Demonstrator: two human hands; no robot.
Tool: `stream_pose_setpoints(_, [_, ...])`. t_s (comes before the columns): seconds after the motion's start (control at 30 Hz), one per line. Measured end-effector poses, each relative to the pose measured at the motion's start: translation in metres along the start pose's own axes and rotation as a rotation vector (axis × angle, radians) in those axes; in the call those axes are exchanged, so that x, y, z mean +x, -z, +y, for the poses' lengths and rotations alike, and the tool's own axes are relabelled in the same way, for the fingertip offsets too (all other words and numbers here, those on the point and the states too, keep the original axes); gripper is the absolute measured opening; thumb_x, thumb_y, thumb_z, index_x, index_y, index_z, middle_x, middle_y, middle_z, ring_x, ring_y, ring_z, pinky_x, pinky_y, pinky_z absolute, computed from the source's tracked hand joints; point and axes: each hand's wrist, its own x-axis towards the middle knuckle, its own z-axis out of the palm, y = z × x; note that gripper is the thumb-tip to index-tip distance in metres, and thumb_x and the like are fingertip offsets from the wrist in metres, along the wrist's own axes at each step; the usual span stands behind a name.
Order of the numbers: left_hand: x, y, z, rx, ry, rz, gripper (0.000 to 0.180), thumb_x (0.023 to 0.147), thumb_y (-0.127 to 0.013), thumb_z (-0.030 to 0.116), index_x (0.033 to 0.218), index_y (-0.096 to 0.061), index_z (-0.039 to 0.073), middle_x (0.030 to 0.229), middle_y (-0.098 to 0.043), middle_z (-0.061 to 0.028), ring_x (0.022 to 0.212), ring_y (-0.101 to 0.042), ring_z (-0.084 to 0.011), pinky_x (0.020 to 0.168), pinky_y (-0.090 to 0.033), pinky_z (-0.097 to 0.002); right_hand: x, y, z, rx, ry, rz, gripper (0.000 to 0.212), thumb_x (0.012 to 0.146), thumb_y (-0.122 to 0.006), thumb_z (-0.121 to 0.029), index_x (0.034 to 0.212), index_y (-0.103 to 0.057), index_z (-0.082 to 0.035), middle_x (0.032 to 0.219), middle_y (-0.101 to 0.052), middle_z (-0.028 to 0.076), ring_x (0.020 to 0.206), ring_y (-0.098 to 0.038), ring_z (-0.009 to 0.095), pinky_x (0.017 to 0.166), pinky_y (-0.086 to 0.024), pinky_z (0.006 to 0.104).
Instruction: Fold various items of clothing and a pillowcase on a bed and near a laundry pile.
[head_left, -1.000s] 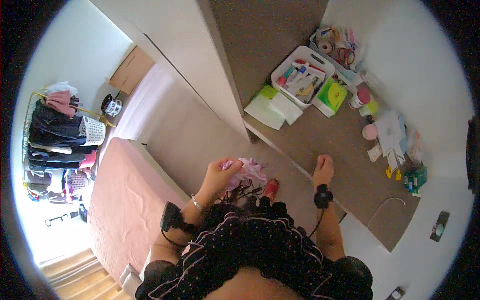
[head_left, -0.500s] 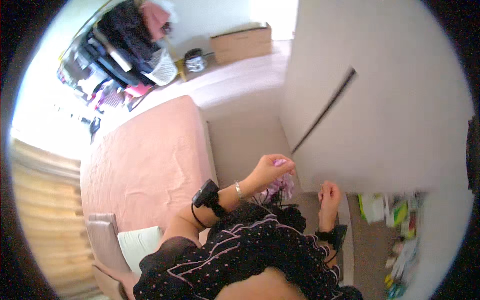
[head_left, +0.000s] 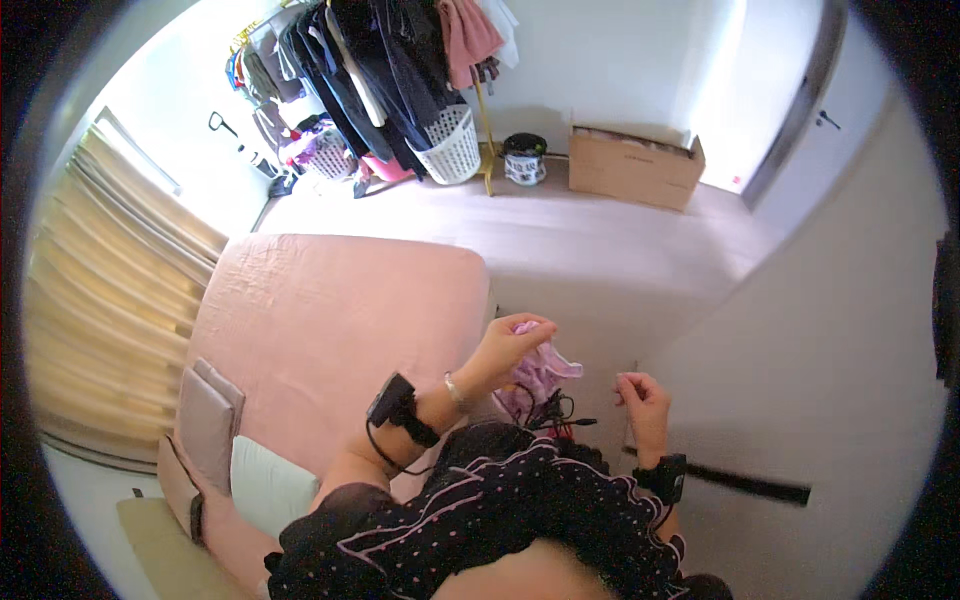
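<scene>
My left hand is closed at the fingertips on a crumpled lilac cloth, which hangs loosely below it. Just under the cloth, dark cables lie in a tangle in front of my body. To the right, my right hand is raised with its fingers curled together. No object shows in it, and it stays apart from the cloth. Each forearm carries a black strapped device, and a bracelet circles my left wrist.
A bed with a pink sheet fills the left, pillows at its near end. Beyond stand a clothes rack, a white laundry basket, a patterned bucket and a cardboard box. A pale panel stands close on the right.
The view has turned, bringing the rack, box and a door further into sight, while the colourful items at lower right have left it. The lilac cloth hangs more spread from my left hand.
</scene>
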Motion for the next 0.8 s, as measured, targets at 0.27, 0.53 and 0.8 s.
stream_pose_setpoints(0.27, [0.145,0.07,0.076,-0.303,-0.106,0.229,0.021,0.086,-0.062,0.018,0.1,-0.061,0.003,0.085,-0.06,-0.002,0.073,-0.057,-0.009,0.062,-0.049,-0.0229,0.239,-0.059,-0.053,-0.202,0.15,-0.269,0.018,0.084,-0.062,-0.017,0.083,-0.063,0.001,0.069,-0.062,0.003,0.061,-0.055,0.008,0.056,-0.044,0.0219])
stream_pose_setpoints(0.53, [0.323,0.153,0.157,-0.385,-0.067,0.404,0.02,0.086,-0.062,0.014,0.101,-0.061,0.002,0.084,-0.058,0.0002,0.072,-0.053,-0.0068,0.063,-0.047,-0.0215,0.475,-0.135,-0.081,-0.346,0.18,-0.276,0.015,0.081,-0.062,-0.013,0.074,-0.062,0.001,0.061,-0.059,0.002,0.054,-0.052,0.007,0.051,-0.042,0.022])
stream_pose_setpoints(0.8, [0.432,0.222,0.223,-0.411,-0.133,0.472,0.018,0.086,-0.061,0.012,0.099,-0.06,-0.001,0.087,-0.059,-0.0017,0.072,-0.053,-0.0063,0.066,-0.047,-0.0208,0.709,-0.215,-0.092,-0.462,0.344,-0.27,0.022,0.08,-0.066,-0.017,0.068,-0.059,0.0,0.056,-0.058,0.001,0.049,-0.053,0.007,0.047,-0.042,0.0227])
